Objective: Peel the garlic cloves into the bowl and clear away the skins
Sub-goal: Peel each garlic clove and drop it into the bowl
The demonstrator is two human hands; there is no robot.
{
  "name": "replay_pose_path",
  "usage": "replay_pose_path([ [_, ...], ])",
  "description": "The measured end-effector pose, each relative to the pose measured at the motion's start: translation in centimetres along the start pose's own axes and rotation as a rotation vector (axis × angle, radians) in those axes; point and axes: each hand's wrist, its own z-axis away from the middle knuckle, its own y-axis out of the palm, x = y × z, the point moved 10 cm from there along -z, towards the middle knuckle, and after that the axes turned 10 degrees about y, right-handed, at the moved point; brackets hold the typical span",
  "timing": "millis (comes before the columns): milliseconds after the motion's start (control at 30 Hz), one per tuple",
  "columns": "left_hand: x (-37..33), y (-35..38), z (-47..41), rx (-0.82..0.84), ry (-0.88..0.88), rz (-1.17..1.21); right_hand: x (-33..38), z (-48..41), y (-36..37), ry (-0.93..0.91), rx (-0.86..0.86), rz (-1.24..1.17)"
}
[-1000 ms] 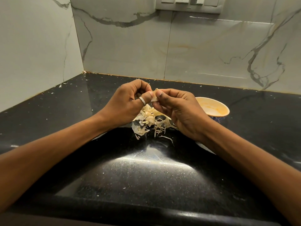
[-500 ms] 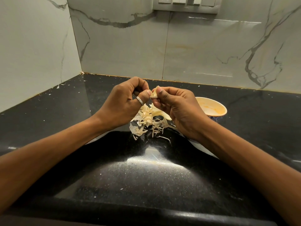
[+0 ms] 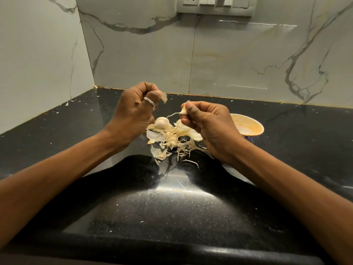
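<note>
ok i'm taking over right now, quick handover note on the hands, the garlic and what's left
Left hand: pinching a torn piece of skin.
Right hand: holding a part-peeled clove, a strip of skin trailing from it.
Skin pile sits on the counter between the hands, one unpeeled clove on it.
Bowl is behind the right hand; contents hidden.
Left: finish this clove, peel the other, clear skins.

A pale garlic clove (image 3: pixel 183 109) is pinched upright above the counter, a thin strip of skin trailing from it. A heap of papery skins (image 3: pixel 172 139) (with an unpeeled clove (image 3: pixel 161 122) atop) lies below. The cream bowl (image 3: pixel 248 127) stands just right.
</note>
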Motion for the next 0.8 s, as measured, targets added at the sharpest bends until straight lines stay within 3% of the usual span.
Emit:
replay_pose_path([
  [167,0.5,0.2,0.5,0.040,-0.005,-0.062,0.2,0.3,0.5,-0.023,0.030,0.055],
  [467,0.3,-0.4,0.6,0.041,0.129,-0.381,0.2,0.1,0.8,-0.052,0.050,0.153],
  [800,-0.5,1.6,1.5,0.206,0.196,-0.499,0.3,0.1,1.2,-0.096,0.080,0.224],
])
